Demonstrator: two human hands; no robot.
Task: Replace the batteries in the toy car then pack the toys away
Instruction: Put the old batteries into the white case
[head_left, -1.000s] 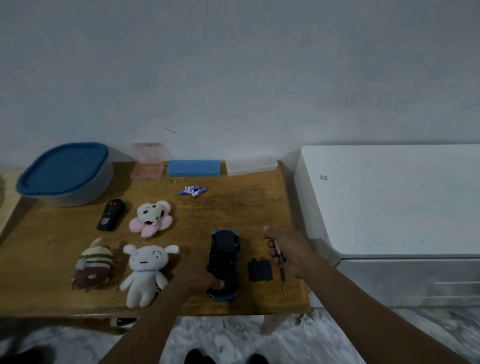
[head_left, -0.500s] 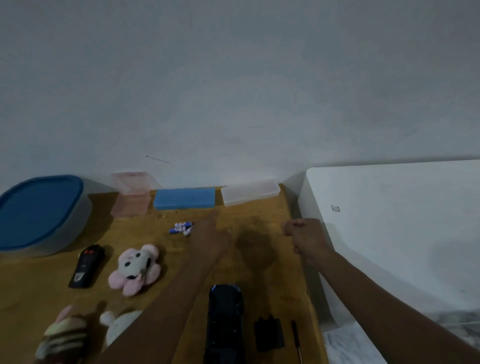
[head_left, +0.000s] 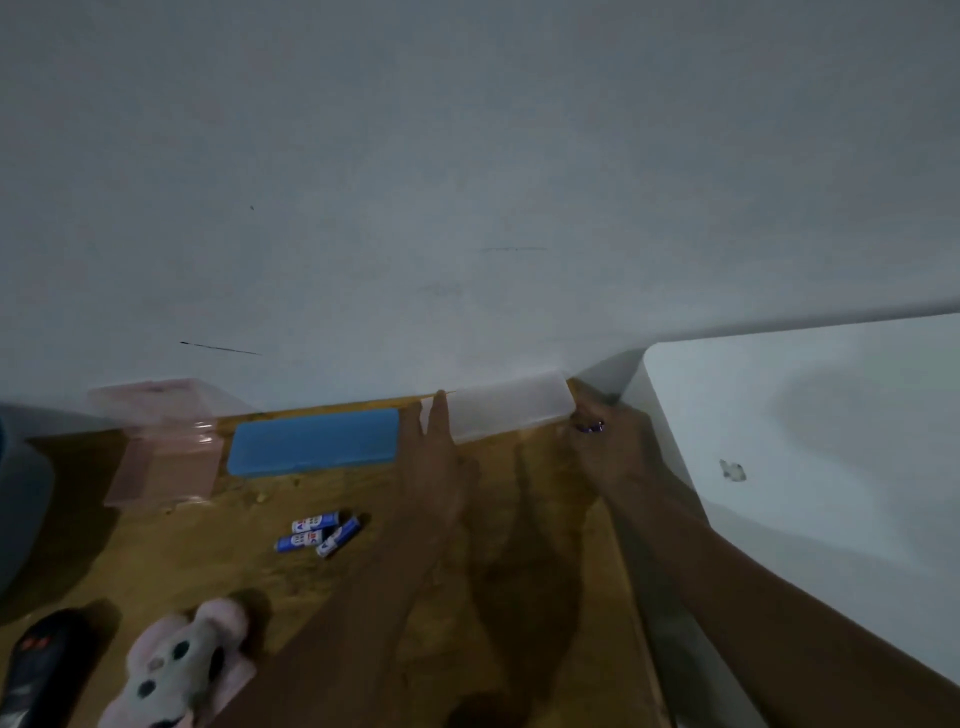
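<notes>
Batteries (head_left: 318, 532): three blue-and-white cylindrical cells are laid loose together on the brown wooden table (head_left: 208, 566), left of the left forearm.
Near edge: a black plastic remote control (head_left: 47, 660) and a pink flower-shaped plush toy (head_left: 182, 670) are seen at lower left.
Left hand (head_left: 434, 457): straight fingers are laid against the left end of the translucent white plastic box (head_left: 511, 408); nothing is gripped.
Right hand (head_left: 608, 447): fingers are curled round a small purple-blue object (head_left: 589, 426), too blurred to be identified, at the box's right end.
Far edge: a flat blue plastic case (head_left: 314, 440) and a translucent pink box (head_left: 161, 452) are set by the wall.
</notes>
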